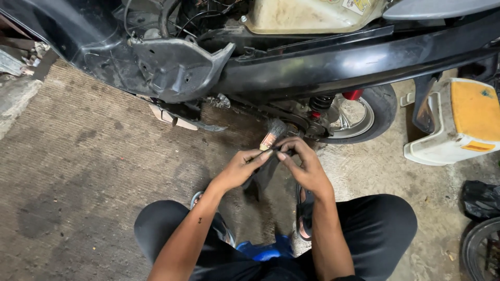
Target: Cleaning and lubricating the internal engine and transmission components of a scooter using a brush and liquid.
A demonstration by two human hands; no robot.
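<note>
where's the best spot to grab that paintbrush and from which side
Probably the handle of the paintbrush, just below its bristles, coming from below, the person's own side. The bristles point up toward the motorcycle's rear wheel, and the left hand and right hand already meet there.

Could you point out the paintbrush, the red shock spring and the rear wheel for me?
paintbrush (274,130), head view, on its grey bristle tuft above the fingers.
red shock spring (353,94), head view, on the red part beside the black coil.
rear wheel (384,104), head view, on the black tyre's right side.
</note>
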